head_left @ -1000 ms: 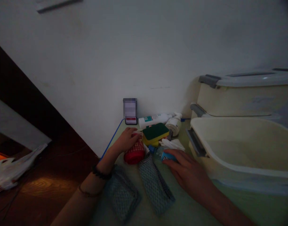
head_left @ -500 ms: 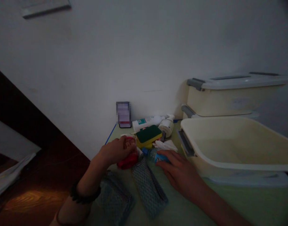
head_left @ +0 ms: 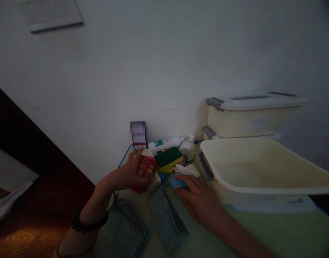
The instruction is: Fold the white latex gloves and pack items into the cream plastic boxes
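My left hand (head_left: 128, 173) is closed around a red packet (head_left: 147, 165) with gold lettering, thumb and fingers on its sides. A bit of white shows beside the packet's lower right. My right hand (head_left: 198, 193) wraps round a clear bottle with a blue label (head_left: 180, 184); it lies on its side with its blue cap pointing left. Between and behind the hands is a green and yellow sponge (head_left: 168, 159). Crumpled white tissue-like material (head_left: 187, 170) lies just behind the right hand. In front are two folded grey-blue patterned cloths, one on the right (head_left: 167, 218) and one on the left (head_left: 125, 227).
A white bottle (head_left: 164, 144) lies by the wall beside a white pump bottle (head_left: 187, 148). A phone (head_left: 139, 138) leans against the wall. At right stands a lidless cream bin (head_left: 261, 191), with a lidded cream bin (head_left: 250, 120) behind it. The table's left edge drops to a wooden floor.
My left hand has turned the red packet, so more of its gold-lettered face shows. My right hand stays on the bottle. The whole view has shifted slightly.
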The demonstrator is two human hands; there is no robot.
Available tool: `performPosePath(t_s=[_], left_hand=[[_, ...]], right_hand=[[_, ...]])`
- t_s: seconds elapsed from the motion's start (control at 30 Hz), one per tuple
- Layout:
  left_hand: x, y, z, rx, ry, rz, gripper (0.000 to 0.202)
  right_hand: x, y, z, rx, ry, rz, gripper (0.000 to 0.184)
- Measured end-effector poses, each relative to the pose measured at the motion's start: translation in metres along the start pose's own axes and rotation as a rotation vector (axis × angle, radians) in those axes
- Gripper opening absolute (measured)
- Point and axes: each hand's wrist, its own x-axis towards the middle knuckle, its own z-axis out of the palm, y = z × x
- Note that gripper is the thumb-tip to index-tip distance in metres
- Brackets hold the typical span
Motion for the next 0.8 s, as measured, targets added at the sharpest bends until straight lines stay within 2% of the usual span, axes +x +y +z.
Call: performPosePath(t_s=[0.13,0.2,0.27,0.33,0.43,0.5,0.57,0.67,0.73,0.8], left_hand=[[0.004,-0.002,-0.008,-0.473,-0.148,0.016,0.088],[0.007,-0.001,-0.009,-0.712,-0.152,0.051,0.08],[0.009,0.003,-0.008,-0.862,-0.154,0.116,0.077],[0.01,0.01,-0.01,-0.867,-0.218,0.146,0.077],[0.013,0.023,-0.02,-0.598,-0.302,0.135,0.084],[0.017,0.029,-0.03,-0.371,-0.234,0.169,0.088],[0.023,0.033,-0.039,-0.251,-0.13,0.19,0.085],[0.036,0.037,-0.044,-0.357,-0.093,0.161,0.081],[0.043,0.041,-0.042,-0.525,-0.129,0.211,0.082],[0.047,0.046,-0.037,-0.599,-0.175,0.278,0.084]], right_hand=[[-0.002,-0.003,0.003,-0.022,0.028,-0.007,0.025],[-0.004,-0.008,0.008,-0.051,0.081,-0.002,0.021],[-0.004,-0.014,0.013,-0.103,0.156,0.013,0.015],[-0.003,-0.02,0.016,-0.125,0.19,0.007,0.014],[0.003,-0.028,0.014,-0.117,0.187,0.015,0.014],[0.007,-0.031,0.009,-0.126,0.206,0.032,0.014],[0.011,-0.034,0.001,-0.166,0.235,0.046,0.013],[0.017,-0.038,-0.017,-0.234,0.232,0.04,0.018],[0.023,-0.041,-0.034,-0.253,0.227,0.017,0.024],[0.032,-0.043,-0.055,-0.263,0.233,0.026,0.029]])
